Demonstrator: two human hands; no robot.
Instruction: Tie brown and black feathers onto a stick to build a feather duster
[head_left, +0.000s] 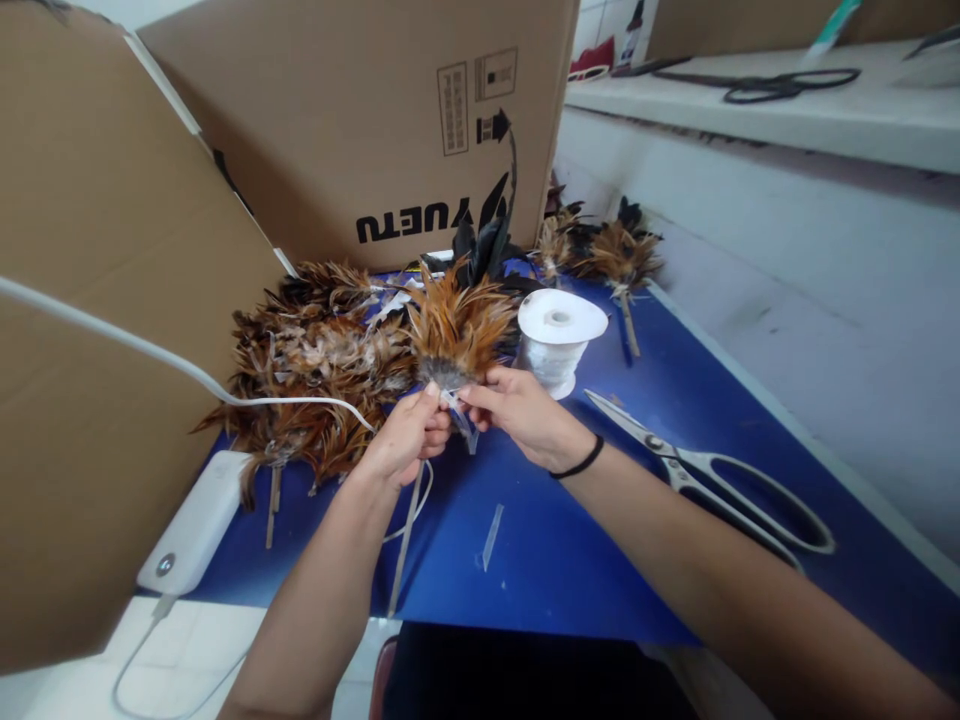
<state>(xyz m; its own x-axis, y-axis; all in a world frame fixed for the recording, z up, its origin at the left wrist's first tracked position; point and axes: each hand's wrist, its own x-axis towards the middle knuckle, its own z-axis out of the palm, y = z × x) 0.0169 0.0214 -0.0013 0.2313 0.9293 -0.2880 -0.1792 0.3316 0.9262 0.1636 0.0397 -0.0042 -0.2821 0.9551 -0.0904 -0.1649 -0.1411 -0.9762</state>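
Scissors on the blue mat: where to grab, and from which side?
By the two handle loops, from the near right. The scissors lie flat on the blue mat, blades pointing away toward the white spool, loops at the near right end with nothing on them. The right hand and left hand both pinch the feather bundle.

Bare forearms, thin black band point(577, 465) at wrist of right hand point(525, 415)
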